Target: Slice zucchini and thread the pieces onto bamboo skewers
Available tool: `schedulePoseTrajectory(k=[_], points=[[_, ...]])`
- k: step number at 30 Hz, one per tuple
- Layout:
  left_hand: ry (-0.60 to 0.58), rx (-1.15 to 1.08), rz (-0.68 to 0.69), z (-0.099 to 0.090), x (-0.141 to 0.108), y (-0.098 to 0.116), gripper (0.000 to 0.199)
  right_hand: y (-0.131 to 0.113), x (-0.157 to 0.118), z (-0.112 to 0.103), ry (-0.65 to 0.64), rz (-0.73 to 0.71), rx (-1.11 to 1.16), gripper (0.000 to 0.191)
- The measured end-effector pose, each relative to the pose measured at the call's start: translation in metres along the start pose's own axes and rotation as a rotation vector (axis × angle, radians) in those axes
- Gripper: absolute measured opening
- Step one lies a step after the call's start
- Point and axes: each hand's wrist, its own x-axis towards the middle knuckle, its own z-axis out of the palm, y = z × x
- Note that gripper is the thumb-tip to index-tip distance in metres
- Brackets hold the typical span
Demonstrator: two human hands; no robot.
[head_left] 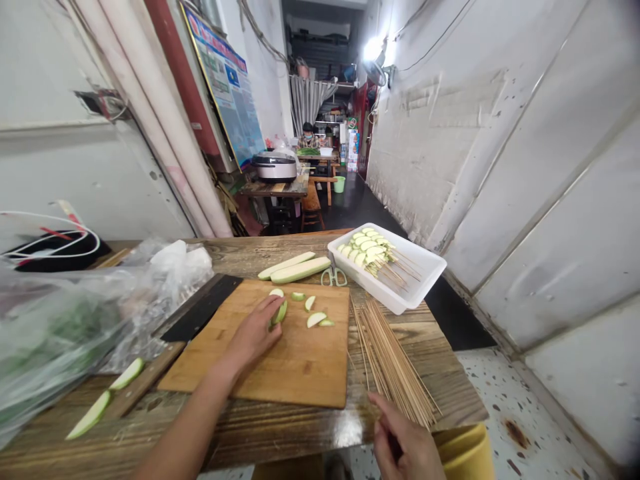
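Note:
On the wooden cutting board (pixel 300 367), my left hand (pixel 257 330) has its fingers closed on green-edged squash slices (pixel 280 312). Several more pale slices (pixel 316 319) lie on the board to its right. My right hand (pixel 405 440) is low at the table's front edge, index finger stretched toward the near end of a bundle of thin wooden skewers (pixel 393 360); its other fingers are curled, and whether it pinches anything is too small to tell. A white tray (pixel 425 283) holds skewered slices (pixel 367 248) at the back right.
Peeled squash pieces (pixel 300 269) and scissors (pixel 334 276) lie behind the board. A cleaver with a black blade (pixel 205 310) rests along the board's left edge, beside two slices (pixel 90 415) and plastic bags (pixel 60 327). A person (pixel 308 139) sits far back.

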Motion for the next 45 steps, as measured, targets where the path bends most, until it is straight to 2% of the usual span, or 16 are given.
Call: schedulePoseTrajectory(k=[5, 8, 14, 18, 21, 23, 24, 26, 28, 34, 39, 45], points=[[0.013, -0.017, -0.007, 0.004, 0.0, 0.004, 0.05, -0.005, 0.0, -0.001, -0.023, 0.0, 0.01, 0.036], [0.071, -0.032, -0.031, 0.004, 0.0, 0.008, 0.048, -0.008, -0.001, -0.003, -0.009, 0.008, 0.027, 0.036], [0.198, -0.186, -0.188, -0.004, 0.0, 0.012, 0.038, -0.01, -0.001, 0.002, 0.009, 0.05, 0.035, 0.036], [0.276, -0.378, -0.305, -0.015, 0.002, 0.02, 0.032, -0.012, 0.0, 0.012, 0.089, 0.056, 0.068, 0.035], [0.326, -0.716, -0.541, -0.028, 0.002, 0.036, 0.034, -0.018, 0.006, 0.017, 0.149, 0.104, 0.148, 0.031], [0.276, -1.14, -0.724, -0.038, 0.001, 0.05, 0.031, -0.024, 0.012, 0.02, 0.178, 0.134, 0.257, 0.029], [0.204, -1.362, -0.786, -0.043, -0.001, 0.057, 0.026, -0.028, 0.017, 0.021, 0.174, 0.138, 0.315, 0.029], [0.097, -1.661, -0.857, -0.052, -0.006, 0.071, 0.016, -0.035, 0.026, 0.025, 0.111, 0.137, 0.402, 0.03], [0.064, -1.786, -0.883, -0.059, -0.012, 0.081, 0.011, -0.043, 0.035, 0.029, 0.013, 0.136, 0.446, 0.031], [0.03, -1.853, -0.864, -0.081, -0.026, 0.097, 0.023, -0.058, 0.045, 0.038, -0.163, 0.097, 0.498, 0.04], [0.091, -1.844, -0.849, -0.091, -0.03, 0.099, 0.02, -0.062, 0.042, 0.033, -0.089, 0.025, 0.396, 0.036], [0.131, -1.855, -0.839, -0.089, -0.03, 0.1, 0.016, -0.066, 0.044, 0.027, -0.094, 0.006, 0.349, 0.036]])
